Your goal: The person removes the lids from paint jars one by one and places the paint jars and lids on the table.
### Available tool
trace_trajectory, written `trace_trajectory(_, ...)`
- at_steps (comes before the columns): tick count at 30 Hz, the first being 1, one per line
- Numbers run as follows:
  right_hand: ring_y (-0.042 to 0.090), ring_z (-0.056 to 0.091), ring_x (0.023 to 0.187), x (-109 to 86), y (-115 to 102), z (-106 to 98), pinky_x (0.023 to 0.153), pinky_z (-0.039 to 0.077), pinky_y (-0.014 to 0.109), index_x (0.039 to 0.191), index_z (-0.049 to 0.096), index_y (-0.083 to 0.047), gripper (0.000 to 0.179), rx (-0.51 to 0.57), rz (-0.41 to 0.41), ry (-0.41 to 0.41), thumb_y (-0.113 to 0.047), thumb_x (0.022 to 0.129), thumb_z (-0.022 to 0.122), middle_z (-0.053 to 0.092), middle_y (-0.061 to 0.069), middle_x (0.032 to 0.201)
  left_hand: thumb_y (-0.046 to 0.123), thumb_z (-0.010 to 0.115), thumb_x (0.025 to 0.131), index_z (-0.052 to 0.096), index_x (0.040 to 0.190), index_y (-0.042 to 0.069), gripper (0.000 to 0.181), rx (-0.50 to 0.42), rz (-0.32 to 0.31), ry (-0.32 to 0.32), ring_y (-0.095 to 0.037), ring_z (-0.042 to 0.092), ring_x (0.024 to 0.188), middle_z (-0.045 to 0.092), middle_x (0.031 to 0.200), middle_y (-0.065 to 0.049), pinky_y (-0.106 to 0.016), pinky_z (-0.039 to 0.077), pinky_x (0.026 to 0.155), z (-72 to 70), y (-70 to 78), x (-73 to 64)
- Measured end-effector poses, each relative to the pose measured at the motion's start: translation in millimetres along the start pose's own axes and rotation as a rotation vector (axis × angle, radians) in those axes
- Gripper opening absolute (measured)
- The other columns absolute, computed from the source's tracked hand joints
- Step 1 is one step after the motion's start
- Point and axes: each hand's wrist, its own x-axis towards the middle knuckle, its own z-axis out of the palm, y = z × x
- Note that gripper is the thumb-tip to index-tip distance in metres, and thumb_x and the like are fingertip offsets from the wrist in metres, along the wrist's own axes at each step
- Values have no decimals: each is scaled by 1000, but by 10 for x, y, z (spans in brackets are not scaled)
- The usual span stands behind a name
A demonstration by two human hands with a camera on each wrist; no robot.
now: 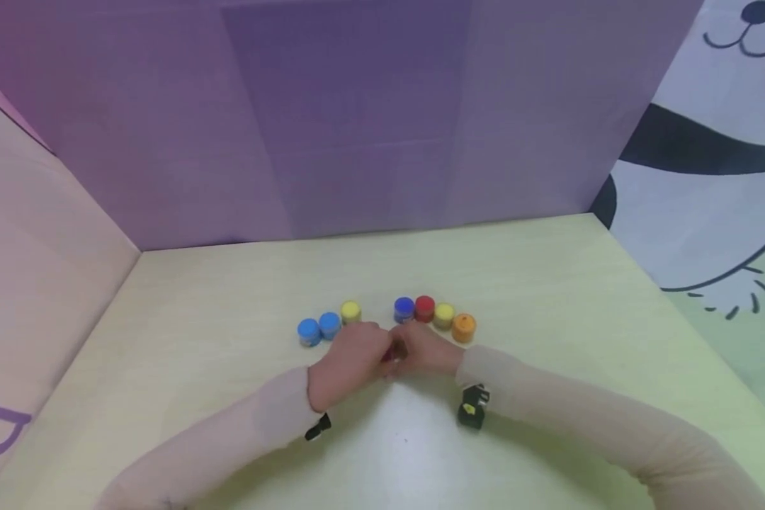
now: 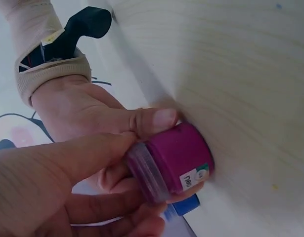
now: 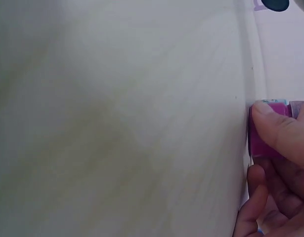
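In the head view my left hand [image 1: 355, 354] and right hand [image 1: 426, 348] meet above the table, mostly hiding what lies between them. The left wrist view shows a small magenta paint jar [image 2: 185, 154] with a white label and a translucent ridged end, tilted on its side. My left hand [image 2: 48, 173] pinches that translucent end between thumb and fingers. Across from it, my right hand [image 2: 87, 111] grips the magenta body, thumb along its side. The same jar [image 3: 263, 131] shows at the edge of the right wrist view, under the right thumb [image 3: 282, 131].
Just beyond my hands, small jars stand in a loose arc: light blue ones [image 1: 309, 331] and a yellow one [image 1: 350, 312] on the left; dark blue [image 1: 404, 309], red [image 1: 424, 308], yellow [image 1: 444, 316] and orange [image 1: 464, 327] on the right. A purple panel [image 1: 370, 127] backs the table.
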Motion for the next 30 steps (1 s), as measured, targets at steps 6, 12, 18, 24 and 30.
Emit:
trace_trajectory(6, 10, 61, 84, 4, -13, 7, 80, 50, 24, 104, 67, -7, 37, 15, 45, -15, -12, 70, 81, 69, 1, 93, 25, 75, 81, 68, 102, 12, 26, -6, 198, -71, -11, 57, 75, 64, 84, 2, -19, 47, 67, -53, -143, -25)
trace_trajectory(12, 10, 61, 84, -20, -43, -29, 81, 50, 26, 104, 67, -8, 36, 24, 81, -26, -9, 71, 80, 69, 0, 93, 0, 69, 81, 67, 115, 12, 36, -25, 410, -147, -14, 63, 94, 68, 108, -1, -19, 49, 81, -146, -262, -1)
trace_trajectory(18, 11, 62, 84, -18, -68, -34, 79, 51, 24, 105, 67, -6, 37, 43, 81, -24, -9, 71, 80, 69, 3, 93, 0, 67, 84, 67, 114, 11, 32, -44, 452, -155, -14, 64, 95, 68, 107, -1, -17, 49, 82, -141, -294, 41)
trace_trajectory(24, 10, 63, 83, -21, -61, -25, 82, 50, 26, 103, 67, -7, 37, 52, 64, -23, -13, 70, 81, 69, 2, 92, 2, 69, 82, 70, 104, 11, 24, -85, 502, -143, -12, 61, 83, 68, 92, 0, -14, 47, 75, -108, -330, 75)
trace_trajectory(30, 9, 61, 81, -29, -73, -38, 82, 50, 28, 102, 68, -8, 38, 25, 94, -2, -16, 68, 83, 69, 0, 90, 4, 69, 83, 70, 102, 12, 21, -53, 438, -160, -9, 56, 72, 66, 84, 2, -13, 45, 68, -116, -280, 85)
